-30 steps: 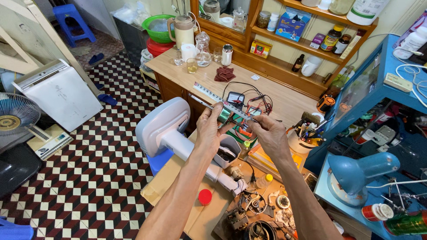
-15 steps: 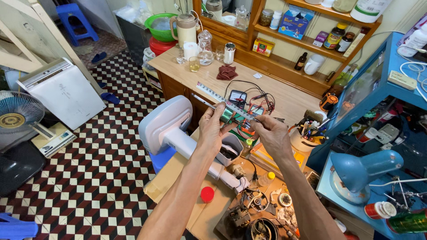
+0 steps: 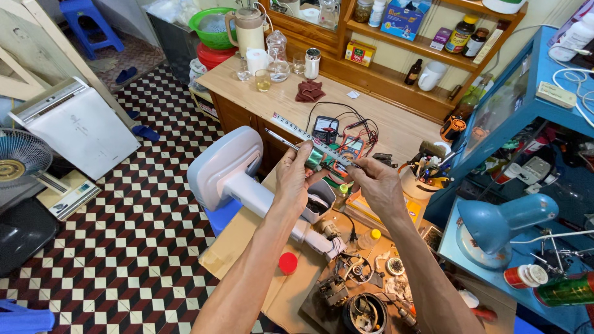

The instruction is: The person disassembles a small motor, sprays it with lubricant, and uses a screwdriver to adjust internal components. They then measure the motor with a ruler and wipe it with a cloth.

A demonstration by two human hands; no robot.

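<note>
Table: I see one long wooden table (image 3: 396,124) under my arms, with a cardboard sheet (image 3: 247,247) lying over its near end.
Fan body: one grey-white fan base and neck (image 3: 226,170) lies on its side across the cardboard, just below my left hand.
Blue lamp: one blue desk lamp (image 3: 498,226) stands to my right on the blue shelf unit (image 3: 526,105).
Meters: two multimeters (image 3: 325,128) lie side by side on the table beyond my hands, their leads tangled about them.
Left hand (image 3: 296,176): my fingers are closed on one small green spool (image 3: 315,158), which I hold up above the fan body.
Right hand (image 3: 374,185): my fingertips are pinched narrow, level with the spool and just beside it; I cannot tell what lies between them.
Red cap: one red cap (image 3: 288,263) lies on the cardboard near my left forearm.
</note>
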